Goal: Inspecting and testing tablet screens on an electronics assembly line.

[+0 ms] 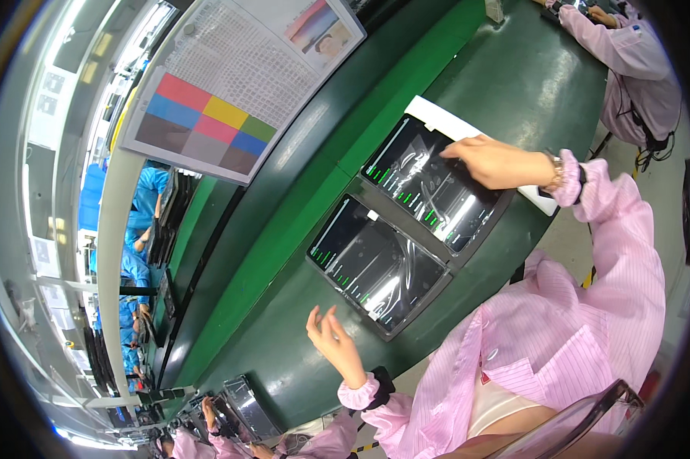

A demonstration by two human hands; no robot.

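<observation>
Two black tablets lie side by side on the green table, screens up, with rows of small green and white marks lit. My right hand (498, 162) reaches over the upper tablet (429, 183), its fingers stretched toward the screen and the fingertips at the glass. It grips nothing that I can see; some of its fingers are hidden under the hand. Below and left of the lower tablet (379, 268), my left hand (333, 344) hovers with its fingers apart and holds nothing. Clear film with glare seems to lie over both screens.
A white panel (429, 113) lies beneath the upper tablet's far side. A printed sheet with coloured blocks (207, 122) hangs at the upper left. Another dark device (249, 405) lies farther down the table (284, 367). People in pink work at both ends; others in blue sit across.
</observation>
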